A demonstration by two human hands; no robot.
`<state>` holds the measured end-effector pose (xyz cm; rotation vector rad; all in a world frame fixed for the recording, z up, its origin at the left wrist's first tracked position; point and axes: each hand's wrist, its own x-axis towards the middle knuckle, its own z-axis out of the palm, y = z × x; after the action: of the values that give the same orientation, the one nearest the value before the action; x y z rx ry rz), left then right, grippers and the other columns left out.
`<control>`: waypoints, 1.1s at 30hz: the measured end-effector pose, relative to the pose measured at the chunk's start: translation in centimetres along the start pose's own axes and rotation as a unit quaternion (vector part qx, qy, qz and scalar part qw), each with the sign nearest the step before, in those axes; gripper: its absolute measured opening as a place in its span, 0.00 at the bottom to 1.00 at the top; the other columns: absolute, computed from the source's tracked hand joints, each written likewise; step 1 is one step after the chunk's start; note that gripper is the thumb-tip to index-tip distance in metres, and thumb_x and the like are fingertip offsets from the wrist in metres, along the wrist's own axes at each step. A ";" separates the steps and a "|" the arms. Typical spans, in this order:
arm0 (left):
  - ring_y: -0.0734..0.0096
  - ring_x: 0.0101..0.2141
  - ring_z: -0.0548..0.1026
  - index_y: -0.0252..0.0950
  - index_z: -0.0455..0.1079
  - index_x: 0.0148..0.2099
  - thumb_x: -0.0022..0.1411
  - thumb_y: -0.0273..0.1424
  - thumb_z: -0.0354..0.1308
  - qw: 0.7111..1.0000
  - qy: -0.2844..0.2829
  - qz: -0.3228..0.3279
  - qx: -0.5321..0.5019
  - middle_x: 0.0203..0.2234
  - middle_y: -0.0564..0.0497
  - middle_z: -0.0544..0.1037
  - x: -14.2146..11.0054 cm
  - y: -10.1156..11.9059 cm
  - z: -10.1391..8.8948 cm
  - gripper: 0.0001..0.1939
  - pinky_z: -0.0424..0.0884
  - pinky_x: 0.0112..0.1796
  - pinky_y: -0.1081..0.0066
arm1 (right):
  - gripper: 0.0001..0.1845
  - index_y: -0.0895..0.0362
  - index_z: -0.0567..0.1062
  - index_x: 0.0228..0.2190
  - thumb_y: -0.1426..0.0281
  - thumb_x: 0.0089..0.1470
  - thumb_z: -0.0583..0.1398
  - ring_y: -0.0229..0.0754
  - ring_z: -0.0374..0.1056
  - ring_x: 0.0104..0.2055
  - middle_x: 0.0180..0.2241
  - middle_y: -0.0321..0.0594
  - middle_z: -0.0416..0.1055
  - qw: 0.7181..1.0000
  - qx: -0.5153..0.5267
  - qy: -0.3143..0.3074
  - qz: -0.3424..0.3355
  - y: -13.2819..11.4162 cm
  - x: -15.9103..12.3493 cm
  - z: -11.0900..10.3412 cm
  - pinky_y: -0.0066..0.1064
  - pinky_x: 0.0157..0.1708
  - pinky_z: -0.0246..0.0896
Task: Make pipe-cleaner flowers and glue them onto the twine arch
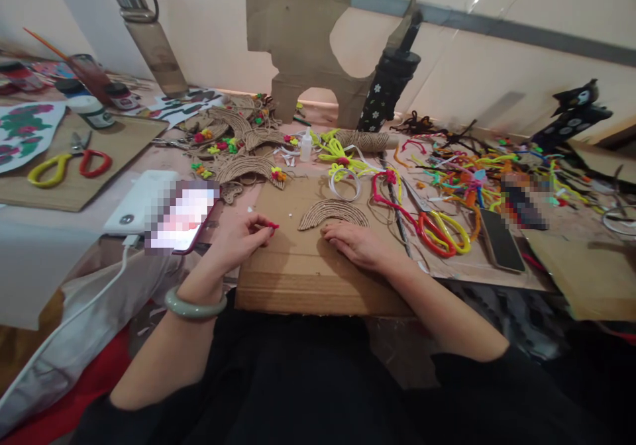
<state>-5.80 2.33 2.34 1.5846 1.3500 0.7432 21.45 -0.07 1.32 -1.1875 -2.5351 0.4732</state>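
Note:
My left hand point(246, 238), with a pale green bangle point(195, 304) on its wrist, pinches a small pink piece of pipe cleaner point(273, 225) between thumb and fingertips. Flat on a cardboard board point(288, 263) lies an arch of coiled jute rope point(332, 214). My right hand point(354, 243) rests on the board at the arch's lower edge, fingers loosely extended and holding nothing I can see. Behind the arch are a ring of clear tape or tubing point(344, 185), a small white glue bottle point(306, 146) and yellow-green pipe cleaners point(340, 153). More rope arches point(248, 170) with coloured flowers are piled at the back left.
Red-and-yellow scissors point(442, 233) and a dark phone point(501, 240) lie to the right, with tangled pipe cleaners point(472, 173) behind. On the left are a lit phone point(183, 216), a cabled white power bank point(139, 200), pliers-like cutters point(74, 160), paint jars point(92, 110) and a bottle point(156, 51).

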 end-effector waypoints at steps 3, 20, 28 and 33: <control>0.70 0.20 0.72 0.36 0.73 0.31 0.50 0.37 0.60 1.000 0.002 0.002 0.001 0.18 0.52 0.76 -0.9 -0.1 0.1 0.09 0.62 0.23 0.73 | 0.15 0.58 0.77 0.38 0.71 0.61 0.50 0.44 0.69 0.50 0.45 0.47 0.75 1.000 0.003 0.005 0.001 -0.4 -0.1 0.2 0.41 0.51 0.65; 0.78 0.25 0.68 0.34 0.73 0.28 0.42 0.29 0.67 0.935 0.001 -0.044 -0.353 0.23 0.55 0.74 1.4 3.4 4.3 0.08 0.63 0.27 0.77 | 0.13 0.57 0.77 0.36 0.68 0.60 0.53 0.40 0.72 0.35 0.34 0.41 0.78 0.980 0.092 0.127 0.120 -2.7 2.6 -1.6 0.30 0.37 0.65; 0.80 0.23 0.69 0.34 0.70 0.29 0.43 0.30 0.66 0.906 -0.034 -0.096 -0.411 0.21 0.55 0.73 1.9 2.1 3.8 0.10 0.65 0.25 0.78 | 0.11 0.57 0.77 0.37 0.67 0.57 0.56 0.38 0.72 0.35 0.33 0.39 0.78 0.943 0.243 0.195 0.117 -2.5 5.6 1.6 0.30 0.37 0.64; 0.81 0.22 0.69 0.32 0.71 0.27 0.43 0.27 0.66 0.908 -0.051 -0.107 -0.403 0.20 0.54 0.74 2.1 2.1 4.1 0.07 0.63 0.24 0.79 | 0.10 0.57 0.77 0.37 0.70 0.56 0.57 0.37 0.73 0.33 0.33 0.38 0.78 0.944 0.262 0.157 0.128 -1.6 5.7 2.4 0.28 0.35 0.65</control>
<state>-0.86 3.34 2.36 0.7887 0.9257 0.9090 15.93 3.03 0.53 -1.2566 -1.8322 0.8750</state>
